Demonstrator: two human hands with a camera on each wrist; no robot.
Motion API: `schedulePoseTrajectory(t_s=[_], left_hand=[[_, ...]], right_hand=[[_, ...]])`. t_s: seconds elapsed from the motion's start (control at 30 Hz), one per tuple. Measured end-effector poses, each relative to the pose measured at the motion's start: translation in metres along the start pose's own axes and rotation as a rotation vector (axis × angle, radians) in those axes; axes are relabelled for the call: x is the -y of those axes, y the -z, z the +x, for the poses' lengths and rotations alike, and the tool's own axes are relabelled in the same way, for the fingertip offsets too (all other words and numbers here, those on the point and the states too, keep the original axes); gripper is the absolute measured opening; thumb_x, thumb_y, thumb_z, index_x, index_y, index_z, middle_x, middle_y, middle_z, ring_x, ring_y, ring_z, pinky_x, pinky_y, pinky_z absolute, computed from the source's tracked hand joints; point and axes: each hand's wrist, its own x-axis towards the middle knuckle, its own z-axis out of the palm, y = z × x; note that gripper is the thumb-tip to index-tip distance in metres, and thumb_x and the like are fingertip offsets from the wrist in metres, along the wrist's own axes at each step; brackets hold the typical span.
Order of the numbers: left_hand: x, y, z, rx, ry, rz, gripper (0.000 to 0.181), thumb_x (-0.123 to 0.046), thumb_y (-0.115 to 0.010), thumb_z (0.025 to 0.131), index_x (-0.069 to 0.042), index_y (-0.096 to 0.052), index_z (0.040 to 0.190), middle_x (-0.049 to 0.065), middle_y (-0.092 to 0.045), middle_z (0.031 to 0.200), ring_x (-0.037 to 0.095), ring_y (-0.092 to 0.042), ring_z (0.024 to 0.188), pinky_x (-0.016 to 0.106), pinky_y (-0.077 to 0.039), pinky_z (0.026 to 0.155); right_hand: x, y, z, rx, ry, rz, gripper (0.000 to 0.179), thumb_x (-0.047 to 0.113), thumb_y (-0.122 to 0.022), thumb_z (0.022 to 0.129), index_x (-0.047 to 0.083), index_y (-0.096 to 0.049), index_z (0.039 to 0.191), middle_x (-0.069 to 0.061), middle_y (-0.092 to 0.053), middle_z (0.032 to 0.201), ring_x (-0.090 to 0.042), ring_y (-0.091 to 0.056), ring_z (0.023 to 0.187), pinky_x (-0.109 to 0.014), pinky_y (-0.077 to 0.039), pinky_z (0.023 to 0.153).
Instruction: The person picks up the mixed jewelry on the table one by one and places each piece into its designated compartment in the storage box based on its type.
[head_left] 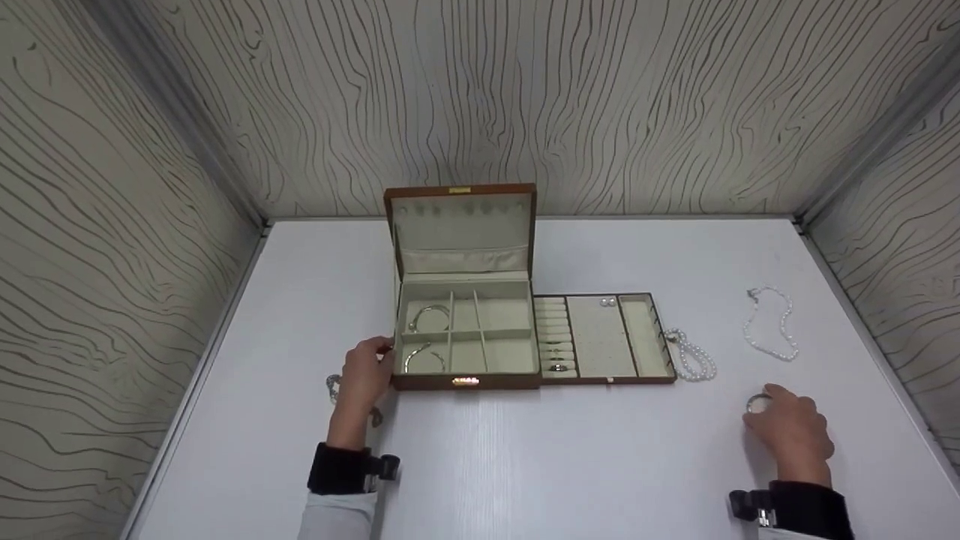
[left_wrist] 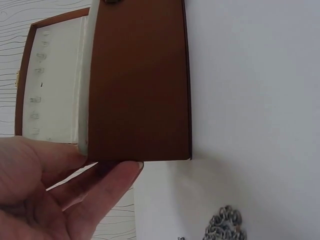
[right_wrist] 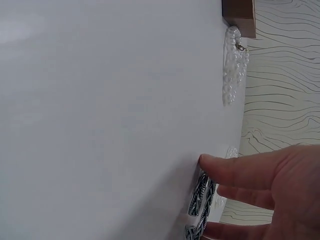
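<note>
My left hand (head_left: 365,373) is at the left wall of a brown jewelry box (head_left: 465,383). In the left wrist view its thumb lies at the rim, and its fingertips touch the outside. The box's lid (head_left: 461,225) stands raised, and a side drawer (head_left: 607,380) is slid out to the right. Two silvery bracelets lie in the left compartments, a closed-looking bracelet (head_left: 448,319) behind an open-ended bracelet (head_left: 439,358). At the right, my right hand (head_left: 795,429) pinches a braided silver cuff bracelet (right_wrist: 204,202) between thumb and fingers, close over the table.
A pearl necklace (head_left: 791,352) lies at the far right. A bunched pearl strand (head_left: 701,364) rests against the drawer's right end. Inside the drawer are several rings (head_left: 556,367) and pearl earrings (head_left: 607,302). A metal chain (left_wrist: 224,225) lies left of the box, partly hidden by my left arm.
</note>
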Motion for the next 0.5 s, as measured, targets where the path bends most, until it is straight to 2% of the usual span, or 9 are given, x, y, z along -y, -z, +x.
schedulePoseTrajectory(t_s=[0.2, 0.5], left_hand=[[-0.0007, -0.0003, -0.0015, -0.002, -0.010, -0.020, 0.029, -0.008, -0.059, 0.096, 0.004, -0.065, 0.122, 0.016, -0.068, 0.106, 0.018, -0.063, 0.074, 0.031, -0.051, 0.059], [-0.0022, 0.0007, -0.0006, 0.003, 0.006, -0.027, 0.029, -0.008, -0.058, 0.096, 0.004, -0.065, 0.122, 0.016, -0.068, 0.107, 0.018, -0.062, 0.073, 0.030, -0.051, 0.058]], right_hand=[[0.0032, -0.0037, 0.0004, -0.041, 0.005, -0.029, 0.062, 0.014, -0.063, 0.086, -0.011, -0.038, 0.137, -0.046, -0.036, 0.116, -0.064, -0.042, 0.102, -0.064, -0.045, 0.067], [0.0049, -0.0055, 0.0020, -0.065, -0.006, -0.029, 0.063, 0.010, -0.060, 0.084, -0.010, -0.037, 0.139, -0.046, -0.037, 0.114, -0.064, -0.044, 0.099, -0.065, -0.045, 0.066]])
